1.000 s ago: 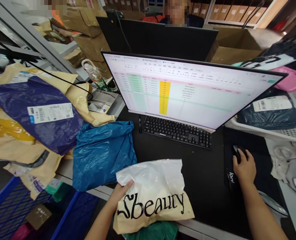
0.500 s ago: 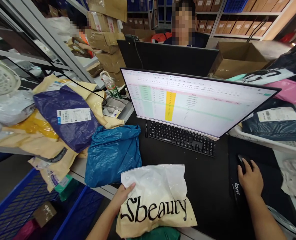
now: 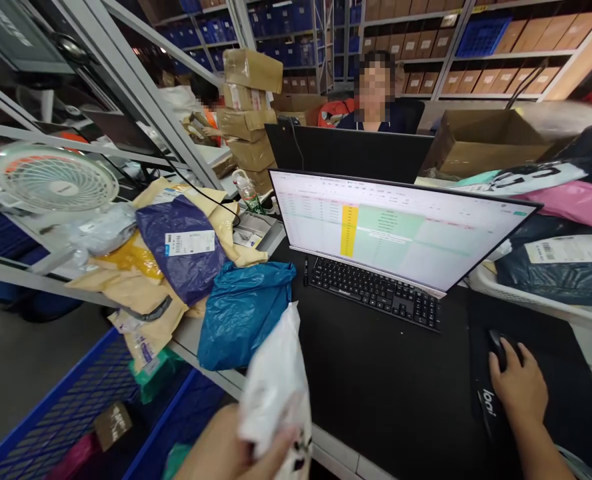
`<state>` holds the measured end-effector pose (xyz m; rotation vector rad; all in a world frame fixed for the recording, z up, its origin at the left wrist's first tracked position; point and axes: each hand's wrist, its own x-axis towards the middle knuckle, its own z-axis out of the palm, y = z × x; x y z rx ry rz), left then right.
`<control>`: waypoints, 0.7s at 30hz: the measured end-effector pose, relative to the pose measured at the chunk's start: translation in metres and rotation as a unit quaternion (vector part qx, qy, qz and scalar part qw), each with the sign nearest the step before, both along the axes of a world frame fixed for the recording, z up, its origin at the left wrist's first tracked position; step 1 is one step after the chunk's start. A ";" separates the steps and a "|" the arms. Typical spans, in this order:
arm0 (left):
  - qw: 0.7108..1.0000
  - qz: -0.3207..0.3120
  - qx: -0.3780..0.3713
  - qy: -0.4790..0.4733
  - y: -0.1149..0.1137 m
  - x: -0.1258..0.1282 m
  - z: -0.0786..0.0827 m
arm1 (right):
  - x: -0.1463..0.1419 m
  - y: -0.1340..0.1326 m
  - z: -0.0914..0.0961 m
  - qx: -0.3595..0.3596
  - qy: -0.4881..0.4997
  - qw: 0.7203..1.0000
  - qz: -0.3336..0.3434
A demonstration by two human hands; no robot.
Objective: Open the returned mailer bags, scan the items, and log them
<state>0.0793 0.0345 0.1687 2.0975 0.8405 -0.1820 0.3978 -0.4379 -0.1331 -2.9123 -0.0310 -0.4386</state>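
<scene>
**Left hand** (image 3: 231, 450): lower centre of the frame, motion-blurred. The fingers are pressed together around the lower part of a white plastic bag (image 3: 276, 380) with black print. The bag rises from the fist and crosses the near edge of the black desk top (image 3: 376, 393).

**Right hand** (image 3: 519, 393): lower right of the frame, palm down. The fingers curve over a black computer mouse (image 3: 497, 347) and cover most of it. The mouse sits on a black mouse mat with white lettering (image 3: 486, 408).

**Surroundings**
- A crumpled blue plastic bag (image 3: 243, 313) lies just above and left of the white bag, at the left end of the desk.
- A purple mailer with a white barcode label (image 3: 181, 263) lies further left, on top of a heap of beige paper mailers (image 3: 131, 293).
- A white desk fan (image 3: 53, 179) stands at the upper left.
- A wide flat monitor (image 3: 401, 230) in the centre of the frame shows a spreadsheet with one yellow column. A black keyboard (image 3: 376, 298) lies just below it.
- A white slotted basket (image 3: 526, 300) at the right edge holds a dark blue parcel (image 3: 556, 280) with a label.
- Blue mesh crates (image 3: 61, 413) stand at the lower left, below desk level.
- Another person (image 3: 376, 113) sits at the top centre, behind a second dark screen (image 3: 351, 152).
</scene>
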 end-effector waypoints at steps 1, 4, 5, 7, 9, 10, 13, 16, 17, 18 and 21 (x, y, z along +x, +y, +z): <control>0.998 -0.060 0.004 0.031 -0.015 0.018 -0.002 | 0.000 -0.001 -0.001 0.001 -0.002 1.000 0.000; 0.972 -0.223 -0.016 0.074 -0.061 0.072 -0.033 | 0.001 -0.002 -0.003 -0.003 -0.010 1.000 0.005; 0.963 -0.253 -0.037 0.083 -0.074 0.086 -0.048 | 0.002 -0.002 -0.003 -0.007 -0.012 1.000 0.008; 0.950 -0.295 -0.050 0.092 -0.095 0.102 -0.075 | 0.002 -0.003 -0.003 -0.018 -0.019 1.000 0.015; 0.940 -0.323 -0.042 0.103 -0.104 0.105 -0.095 | 0.003 -0.002 -0.001 -0.028 -0.026 0.999 0.023; 0.937 -0.330 -0.032 0.109 -0.104 0.104 -0.101 | 0.003 -0.002 0.000 -0.033 -0.030 0.999 0.027; 0.941 -0.310 0.016 0.131 -0.092 0.098 -0.110 | 0.002 -0.002 0.001 -0.042 -0.036 0.998 0.036; 0.945 -0.277 0.065 0.160 -0.068 0.093 -0.120 | 0.003 -0.003 0.000 -0.045 -0.038 0.998 0.039; 0.946 -0.265 0.076 0.172 -0.059 0.091 -0.125 | 0.003 -0.004 -0.001 -0.045 -0.038 0.997 0.041; 0.947 -0.248 0.089 0.184 -0.049 0.089 -0.132 | 0.003 -0.004 -0.001 -0.046 -0.039 0.997 0.045; 0.952 -0.173 0.141 0.207 -0.020 0.079 -0.157 | 0.004 -0.006 -0.003 -0.048 -0.046 0.996 0.053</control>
